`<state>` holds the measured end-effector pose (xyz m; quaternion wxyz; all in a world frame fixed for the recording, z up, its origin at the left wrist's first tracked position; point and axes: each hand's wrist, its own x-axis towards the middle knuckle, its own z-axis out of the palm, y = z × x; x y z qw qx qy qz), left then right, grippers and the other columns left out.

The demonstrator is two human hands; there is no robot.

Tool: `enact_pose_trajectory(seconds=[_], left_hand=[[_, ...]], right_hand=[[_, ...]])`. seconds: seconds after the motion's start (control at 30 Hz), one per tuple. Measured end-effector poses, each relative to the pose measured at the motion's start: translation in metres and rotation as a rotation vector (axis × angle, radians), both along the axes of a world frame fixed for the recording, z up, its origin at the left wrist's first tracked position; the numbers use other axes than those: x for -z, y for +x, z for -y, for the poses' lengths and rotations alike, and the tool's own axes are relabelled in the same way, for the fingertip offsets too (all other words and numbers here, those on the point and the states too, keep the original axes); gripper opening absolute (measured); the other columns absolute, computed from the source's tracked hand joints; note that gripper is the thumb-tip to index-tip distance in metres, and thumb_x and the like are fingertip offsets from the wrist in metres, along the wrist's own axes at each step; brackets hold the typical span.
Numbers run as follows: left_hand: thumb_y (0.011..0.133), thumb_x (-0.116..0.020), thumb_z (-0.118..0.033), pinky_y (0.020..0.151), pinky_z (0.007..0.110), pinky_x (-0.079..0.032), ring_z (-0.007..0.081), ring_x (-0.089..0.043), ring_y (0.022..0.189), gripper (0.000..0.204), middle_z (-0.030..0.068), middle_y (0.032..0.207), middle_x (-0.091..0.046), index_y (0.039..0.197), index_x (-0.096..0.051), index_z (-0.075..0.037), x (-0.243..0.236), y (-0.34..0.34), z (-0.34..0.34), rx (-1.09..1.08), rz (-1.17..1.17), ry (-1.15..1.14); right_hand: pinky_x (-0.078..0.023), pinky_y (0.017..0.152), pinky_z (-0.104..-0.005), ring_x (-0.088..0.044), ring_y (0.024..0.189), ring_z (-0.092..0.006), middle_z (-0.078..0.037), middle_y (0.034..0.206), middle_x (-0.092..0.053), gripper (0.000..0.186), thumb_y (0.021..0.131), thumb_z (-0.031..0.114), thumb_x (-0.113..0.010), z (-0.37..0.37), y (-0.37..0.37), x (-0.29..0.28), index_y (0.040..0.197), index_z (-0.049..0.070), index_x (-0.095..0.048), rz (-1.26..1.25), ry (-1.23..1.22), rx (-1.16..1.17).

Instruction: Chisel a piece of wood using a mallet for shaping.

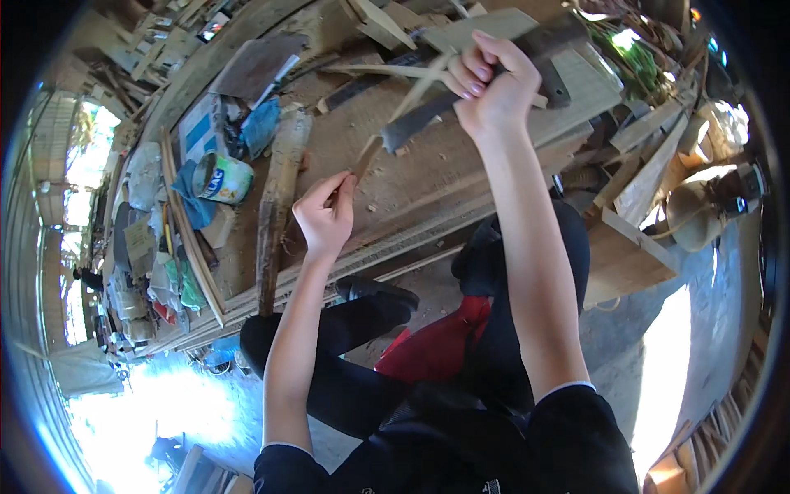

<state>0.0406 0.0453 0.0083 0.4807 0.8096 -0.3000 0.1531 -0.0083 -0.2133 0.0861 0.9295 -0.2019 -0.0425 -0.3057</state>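
Observation:
My left hand [323, 216] is closed in a pinch on the lower end of a thin wood strip [369, 154], held above a wooden workbench [440, 177]. The strip rises toward a dark grey, flat, blade-like piece [421, 123], and a pale length continues past it toward my other hand. Higher and to the right, my right hand [498, 86] is curled closed with the thumb uppermost. The grey piece meets the underside of this fist. What lies inside the fingers is hidden, so I cannot tell whether they grip the grey piece or the strip.
On the bench's left lie a rough wooden stick [280, 173], a printed tin can [222, 178] and a blue cloth [261, 128]. Boards and a dark flat piece with a hole [559, 89] lie behind my right hand. A wooden box [629, 259] stands right of my legs.

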Motion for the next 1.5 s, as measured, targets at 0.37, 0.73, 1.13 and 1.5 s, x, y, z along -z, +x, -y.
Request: enact_pose_trajectory(seconds=[0.37,0.73,1.13,1.5], left_hand=[[0.090,-0.067,-0.009,0.056,0.019,-0.045,0.0038,-0.057,0.061,0.011,0.0001,0.072,-0.064,0.092,-0.067,0.001,-0.038,0.005,-0.015,-0.044,-0.006,-0.120],[0.088,-0.066,-0.004,0.056,0.026,-0.048,0.0147,-0.063,0.060,0.005,0.0118,0.075,-0.066,0.091,-0.065,-0.001,-0.103,-0.032,0.015,-0.110,0.117,-0.167],[0.084,-0.065,0.002,0.074,0.026,-0.045,0.0138,-0.062,0.093,0.016,0.0062,0.100,-0.070,0.099,-0.069,-0.002,-0.191,-0.007,-0.049,0.035,0.328,-0.316],[0.072,-0.081,-0.016,0.075,0.035,-0.052,0.0286,-0.065,0.083,0.039,0.0121,0.098,-0.069,0.106,-0.068,-0.003,-0.192,-0.031,-0.044,0.198,0.458,0.254]], right_hand=[[-0.018,0.040,-0.0265,-0.025,0.040,-0.0097,0.002,0.052,-0.033,0.032,0.084,0.014,-0.060,0.007,-0.015,-0.008,0.062,0.015,-0.037,-0.105,-0.001,-0.028],[-0.022,0.037,-0.0214,-0.037,0.040,-0.0044,-0.005,0.068,-0.061,0.023,0.085,0.021,-0.074,-0.077,-0.001,0.000,0.092,0.001,-0.066,-0.386,-0.555,-0.229],[-0.025,0.040,-0.0217,-0.036,0.038,-0.0077,-0.020,0.076,-0.065,0.017,0.087,0.012,-0.070,-0.090,-0.023,-0.038,0.094,-0.001,-0.061,0.022,-0.392,0.135],[-0.024,0.038,-0.0222,-0.037,0.037,-0.0088,-0.020,0.073,-0.065,0.017,0.087,0.014,-0.071,-0.096,-0.023,-0.037,0.090,0.002,-0.058,0.032,-0.390,0.139]])
